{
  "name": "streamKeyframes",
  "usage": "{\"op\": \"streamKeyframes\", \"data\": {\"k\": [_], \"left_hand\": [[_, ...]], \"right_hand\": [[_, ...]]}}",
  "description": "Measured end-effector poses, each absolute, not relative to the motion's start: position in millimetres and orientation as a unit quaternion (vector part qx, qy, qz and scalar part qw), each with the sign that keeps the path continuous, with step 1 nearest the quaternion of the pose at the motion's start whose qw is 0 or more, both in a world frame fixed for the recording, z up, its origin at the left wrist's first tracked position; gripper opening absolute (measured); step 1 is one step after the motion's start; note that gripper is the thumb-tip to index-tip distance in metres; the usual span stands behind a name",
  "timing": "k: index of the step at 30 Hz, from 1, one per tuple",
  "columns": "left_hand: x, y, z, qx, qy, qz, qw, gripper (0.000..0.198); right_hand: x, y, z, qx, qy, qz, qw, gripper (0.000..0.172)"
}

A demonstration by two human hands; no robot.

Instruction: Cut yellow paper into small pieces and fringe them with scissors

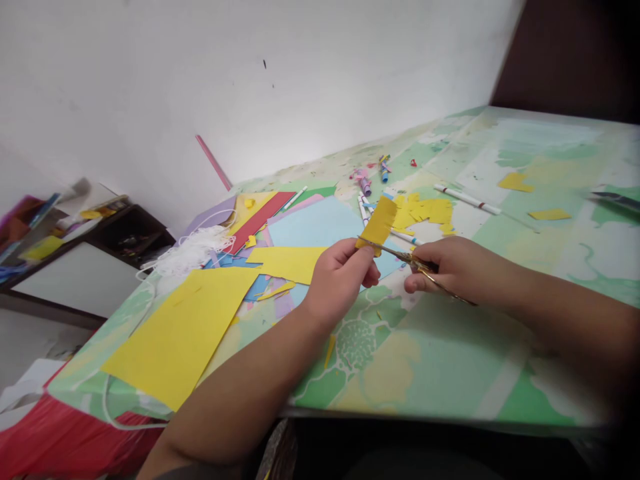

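Note:
My left hand pinches a small yellow paper piece by its lower end, above the table. Along the right side of that piece, short cuts seem to show. In my right hand is a pair of scissors, fingers closed round the handles, with the blades pointing left at the bottom of the paper near my left thumb. Just behind lies a heap of yellow paper cuttings. A yellow strip of paper rests left of my left hand.
A large yellow sheet, tangled white string, a light blue sheet and a red strip cover the left side. Markers and small paper rolls lie farther back. A wall borders the patterned table.

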State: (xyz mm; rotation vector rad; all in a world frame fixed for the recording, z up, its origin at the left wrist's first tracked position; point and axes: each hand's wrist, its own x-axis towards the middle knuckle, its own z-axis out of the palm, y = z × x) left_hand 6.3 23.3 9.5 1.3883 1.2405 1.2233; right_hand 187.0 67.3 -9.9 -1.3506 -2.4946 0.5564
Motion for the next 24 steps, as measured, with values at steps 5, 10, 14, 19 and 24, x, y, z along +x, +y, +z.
{"op": "streamKeyframes", "data": {"k": [5, 10, 14, 19, 24], "left_hand": [[5.8, 24.9, 10.5, 0.551, 0.504, 0.503, 0.437, 0.019], [6.7, 24.9, 11.3, 0.548, 0.503, 0.501, 0.442, 0.016], [6.9, 24.5, 11.6, 0.549, 0.501, 0.503, 0.441, 0.016], [7.0, 25.4, 9.4, 0.548, 0.503, 0.509, 0.433, 0.016], [6.5, 28.8, 6.4, 0.531, 0.503, 0.536, 0.421, 0.016]], "right_hand": [[187.0, 67.9, -8.6, -0.457, -0.862, 0.177, 0.128, 0.051], [186.3, 65.8, -4.5, -0.470, -0.854, 0.184, 0.125, 0.051], [187.7, 66.4, -4.8, -0.474, -0.851, 0.187, 0.126, 0.051], [191.5, 71.0, -11.2, -0.453, -0.855, 0.208, 0.146, 0.049], [193.7, 73.0, -15.2, -0.456, -0.849, 0.216, 0.157, 0.048]]}}
